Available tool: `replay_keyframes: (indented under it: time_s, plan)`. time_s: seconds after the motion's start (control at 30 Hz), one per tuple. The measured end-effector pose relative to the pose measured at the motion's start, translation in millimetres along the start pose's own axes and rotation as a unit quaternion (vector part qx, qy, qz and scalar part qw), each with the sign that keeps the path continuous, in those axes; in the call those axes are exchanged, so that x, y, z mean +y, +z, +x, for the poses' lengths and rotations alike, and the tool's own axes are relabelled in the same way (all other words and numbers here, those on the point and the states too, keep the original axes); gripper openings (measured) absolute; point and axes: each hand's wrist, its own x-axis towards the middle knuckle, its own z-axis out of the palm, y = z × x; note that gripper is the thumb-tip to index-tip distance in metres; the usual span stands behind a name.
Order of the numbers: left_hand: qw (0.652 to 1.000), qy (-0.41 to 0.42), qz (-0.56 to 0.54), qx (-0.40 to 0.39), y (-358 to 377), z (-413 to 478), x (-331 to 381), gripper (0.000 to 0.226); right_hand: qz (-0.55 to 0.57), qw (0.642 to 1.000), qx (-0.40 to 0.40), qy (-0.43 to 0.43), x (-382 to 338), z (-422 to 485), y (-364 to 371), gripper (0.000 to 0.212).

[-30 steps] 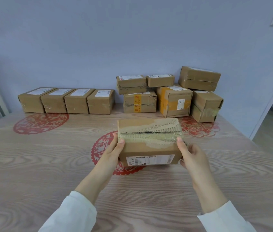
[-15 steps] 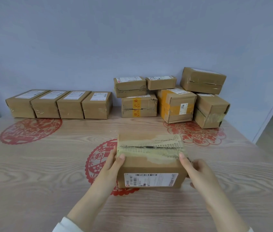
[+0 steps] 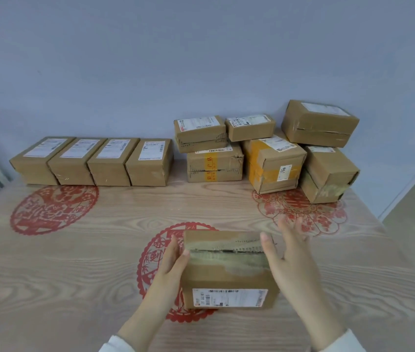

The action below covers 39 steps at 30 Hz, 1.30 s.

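On the table (image 3: 74, 275), a box (image 3: 226, 275) is being handled over a red pattern (image 3: 150, 262), probably for sorting. Its left side is being gripped by the left hand (image 3: 168, 265); the right hand (image 3: 293, 260) is being held open beside it. Next, a two-handed grasp is likely being called for.

A box (image 3: 229, 270) is placed on the table (image 3: 74, 275) at the lower centre of the frame. It is flanked by the left hand (image 3: 169, 262) against its left side and the right hand (image 3: 290, 255) just beside its right. A row of four boxes (image 3: 92, 161) is lined up at the middle left, against the wall (image 3: 201, 59). A pile of boxes (image 3: 265, 153) is stacked at the middle right, beside that row.
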Motion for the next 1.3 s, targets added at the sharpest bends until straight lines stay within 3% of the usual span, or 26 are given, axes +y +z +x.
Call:
replay_keyframes:
  time_s: [0.3, 0.63, 0.77, 0.83, 0.97, 1.07, 1.3]
  plan:
    - [0.992, -0.058, 0.109, 0.007, 10, -11, 36, 0.066, -0.115, 0.989, -0.083, -0.053, -5, -2, -2, 0.065]
    - [0.989, -0.110, 0.104, 0.007, 10, -5, 40, 0.066, -0.181, 0.973, -0.127, -0.062, -12, -2, 7, 0.065]
    - [0.984, -0.135, 0.113, -0.006, 7, 1, 37, 0.068, -0.210, 0.966, -0.126, -0.079, -21, 6, 21, 0.076]
    - [0.985, -0.130, 0.117, -0.014, 9, 5, 38, 0.070, -0.221, 0.963, -0.134, -0.079, -23, 9, 28, 0.071]
    - [0.985, -0.130, 0.115, -0.023, 14, 12, 34, 0.071, -0.239, 0.957, -0.130, -0.103, -24, 12, 40, 0.086]
    - [0.984, -0.122, 0.125, -0.026, 17, 14, 31, 0.071, -0.236, 0.955, -0.133, -0.119, -26, 14, 41, 0.085]
    - [0.985, -0.116, 0.130, -0.001, 20, 17, 20, 0.059, -0.235, 0.948, -0.157, -0.147, -15, 14, 57, 0.085]
